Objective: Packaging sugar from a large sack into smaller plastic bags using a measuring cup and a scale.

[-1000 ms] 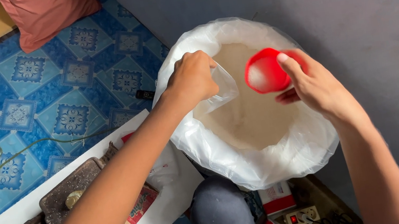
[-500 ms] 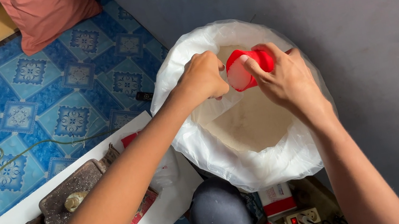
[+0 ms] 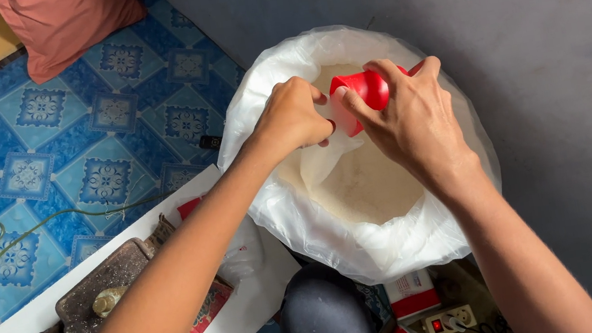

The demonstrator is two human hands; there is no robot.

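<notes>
Nearest, a dark knee (image 3: 324, 320) sits just under the big white sack (image 3: 303, 213), w/ a power strip (image 3: 451, 320) on the floor beside it, so any spilled grain lands there. Mid-scene, the pale grain (image 3: 370, 182) fills the sack. Just beyond, the left hand (image 3: 292, 115) pinches a small clear bag (image 3: 336, 144) open; the right hand (image 3: 415, 120) grips a red cup (image 3: 360, 97), tipped mouth-left against the bag's opening, over the sack. Risk: thin bag folds shut or slips, or cup tilts too fast, and grain misses.
</notes>
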